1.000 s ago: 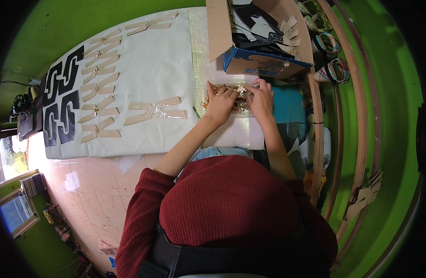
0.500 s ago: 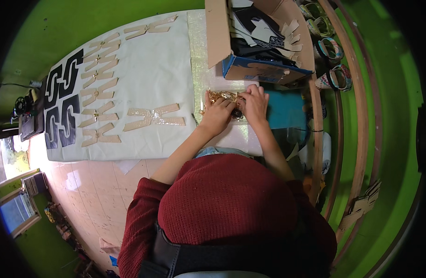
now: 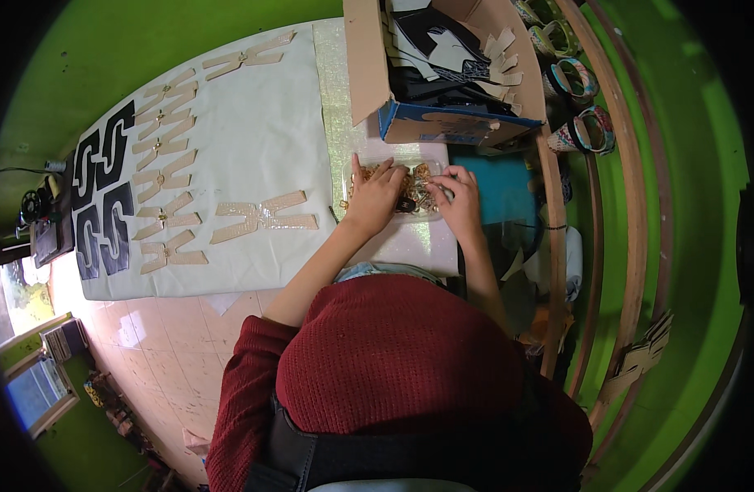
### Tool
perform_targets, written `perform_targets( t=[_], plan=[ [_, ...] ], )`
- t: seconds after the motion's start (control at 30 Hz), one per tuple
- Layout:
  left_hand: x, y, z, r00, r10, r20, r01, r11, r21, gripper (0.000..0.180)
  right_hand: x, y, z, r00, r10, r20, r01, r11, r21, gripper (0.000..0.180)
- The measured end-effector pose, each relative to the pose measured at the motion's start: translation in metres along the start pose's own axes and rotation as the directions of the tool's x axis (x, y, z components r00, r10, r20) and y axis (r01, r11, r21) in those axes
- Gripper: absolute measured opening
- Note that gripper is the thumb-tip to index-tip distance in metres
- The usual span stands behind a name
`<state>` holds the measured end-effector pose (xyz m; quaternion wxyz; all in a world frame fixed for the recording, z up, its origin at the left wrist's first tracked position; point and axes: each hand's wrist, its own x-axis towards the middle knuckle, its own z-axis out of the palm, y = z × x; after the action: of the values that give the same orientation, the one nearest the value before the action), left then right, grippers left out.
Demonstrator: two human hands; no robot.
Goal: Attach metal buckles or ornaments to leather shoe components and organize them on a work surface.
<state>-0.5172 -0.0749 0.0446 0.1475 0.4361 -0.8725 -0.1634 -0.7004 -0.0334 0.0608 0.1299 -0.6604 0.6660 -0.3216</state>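
Note:
A clear plastic container (image 3: 436, 162) full of small gold-coloured metal pieces (image 3: 420, 175) lies on the table in front of me. My left hand (image 3: 374, 199) rests over its left part, fingers stretched out and apart among the pieces. At the right side of the container, my right hand (image 3: 461, 201) has thumb and fingertips brought together in a pinch. Whatever may be between those fingertips is too small to make out. Some dark piece (image 3: 406, 204) shows among the gold ones beside my left fingers.
Crossed beige straps (image 3: 262, 216) with small gold fittings lie on the white cloth (image 3: 270, 123) at left, beside black S-shaped cutouts (image 3: 117, 225). A cardboard box (image 3: 467, 123) of black and beige scraps stands beyond the container. Wooden rack bars (image 3: 637, 164) holding patterned straps (image 3: 586, 131) rise at right.
My right hand has shifted to the container's right side, uncovering more gold pieces. The left hand stays over the pieces. The whole view has shifted slightly.

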Motion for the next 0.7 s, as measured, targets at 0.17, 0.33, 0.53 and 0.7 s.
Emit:
perform_targets(
  t=[0.17, 0.33, 0.53, 0.7],
  plan=[
    [0.014, 0.015, -0.009, 0.994, -0.012, 0.112, 0.003, 0.997, 0.075, 0.029, -0.011, -0.013, 0.006, 0.999, 0.016, 0.039, -0.015, 0.999, -0.042, 0.014],
    [0.031, 0.006, -0.010, 0.982, 0.062, 0.177, -0.065, 0.998, 0.016, 0.029, -0.021, -0.026, 0.011, 0.996, -0.061, 0.066, 0.066, 0.994, -0.085, 0.012],
    [0.045, 0.009, -0.004, 0.980, 0.078, 0.183, -0.047, 0.985, -0.167, 0.025, -0.039, -0.021, 0.016, 0.995, -0.097, 0.029, 0.098, 0.994, -0.052, 0.012],
    [0.045, 0.004, 0.007, 0.983, 0.121, 0.136, -0.106, 0.988, -0.113, 0.020, -0.035, -0.021, 0.001, 0.994, 0.066, -0.083, -0.069, 0.997, -0.027, 0.021]
  ],
)
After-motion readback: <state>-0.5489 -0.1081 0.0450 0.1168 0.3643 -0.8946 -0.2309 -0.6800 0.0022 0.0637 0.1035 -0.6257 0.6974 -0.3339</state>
